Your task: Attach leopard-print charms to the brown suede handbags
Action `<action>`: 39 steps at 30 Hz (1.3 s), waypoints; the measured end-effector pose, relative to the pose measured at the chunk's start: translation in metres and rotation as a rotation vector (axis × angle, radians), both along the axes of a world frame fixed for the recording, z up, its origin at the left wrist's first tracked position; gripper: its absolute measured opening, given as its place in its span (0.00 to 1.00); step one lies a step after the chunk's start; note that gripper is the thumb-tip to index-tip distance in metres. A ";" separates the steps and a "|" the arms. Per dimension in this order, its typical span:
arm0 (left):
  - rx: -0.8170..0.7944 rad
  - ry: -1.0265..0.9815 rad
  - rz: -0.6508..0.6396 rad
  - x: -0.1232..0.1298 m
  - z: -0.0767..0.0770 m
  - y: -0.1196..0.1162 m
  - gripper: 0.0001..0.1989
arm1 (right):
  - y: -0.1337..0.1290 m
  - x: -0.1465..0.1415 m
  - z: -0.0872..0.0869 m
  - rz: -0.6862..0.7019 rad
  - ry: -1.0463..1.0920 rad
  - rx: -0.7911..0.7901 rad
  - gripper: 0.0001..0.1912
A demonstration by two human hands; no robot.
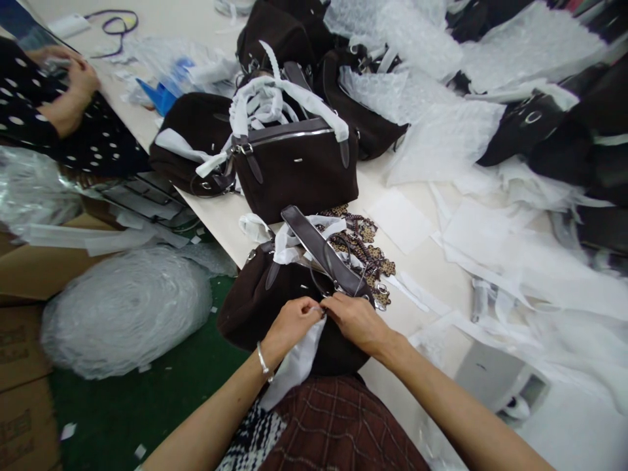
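Left hand (294, 320) and right hand (357, 320) meet at the upper front of a dark brown bag (252, 302), fingers curled, tips almost touching. Left pinches the top end of a limp, translucent white strip (296, 363); can't tell what the right fingertips hold, contact point's hidden.

Bag: soft matte fabric body, slumped, at the near edge of the pale, smooth table (181, 26), right in front of the wearer's plaid garment (343, 425). Flat, slightly glossy strap (321, 252) lies diagonally over its top; handle partly wrapped in crinkled white.

Leopard-print charms (383, 265) with coiled cords just right of it. Behind: boxier upright bag (299, 173), silver zip, arched wrapped handles. Left, below table height: fat spiral roll of bubble wrap (127, 314) beside brown cartons (19, 353). Co-worker's polka-dot sleeve (19, 98) upper left.
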State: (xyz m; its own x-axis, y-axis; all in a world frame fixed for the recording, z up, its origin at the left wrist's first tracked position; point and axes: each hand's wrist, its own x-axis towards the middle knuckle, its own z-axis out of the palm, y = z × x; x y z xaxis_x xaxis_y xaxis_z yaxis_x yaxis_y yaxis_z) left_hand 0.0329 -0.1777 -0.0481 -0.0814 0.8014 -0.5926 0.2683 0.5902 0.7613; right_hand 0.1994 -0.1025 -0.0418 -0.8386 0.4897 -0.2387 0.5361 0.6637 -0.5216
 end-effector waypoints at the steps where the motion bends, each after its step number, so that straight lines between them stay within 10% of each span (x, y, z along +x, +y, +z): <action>1: 0.001 -0.029 0.007 0.000 0.001 -0.001 0.11 | 0.001 0.000 -0.001 -0.008 0.003 -0.016 0.09; 12: 0.198 0.304 -0.104 0.011 0.023 -0.005 0.07 | -0.027 0.005 -0.025 -0.457 0.323 -0.164 0.07; 26: 0.304 0.586 -0.323 0.008 0.035 -0.009 0.05 | -0.024 -0.001 -0.016 -0.372 0.187 -0.129 0.07; 39: 0.381 0.278 -0.071 0.008 0.033 0.000 0.07 | -0.006 -0.001 0.020 -0.447 0.347 -0.488 0.12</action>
State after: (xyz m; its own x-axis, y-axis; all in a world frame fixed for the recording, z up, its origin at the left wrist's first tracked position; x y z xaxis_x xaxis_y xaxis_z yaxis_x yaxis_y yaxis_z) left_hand 0.0408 -0.1777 -0.0151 -0.1326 0.9668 -0.2186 0.5222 0.2556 0.8136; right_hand 0.1983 -0.1082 -0.0220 -0.6515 0.7074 -0.2742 0.4514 0.0709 -0.8895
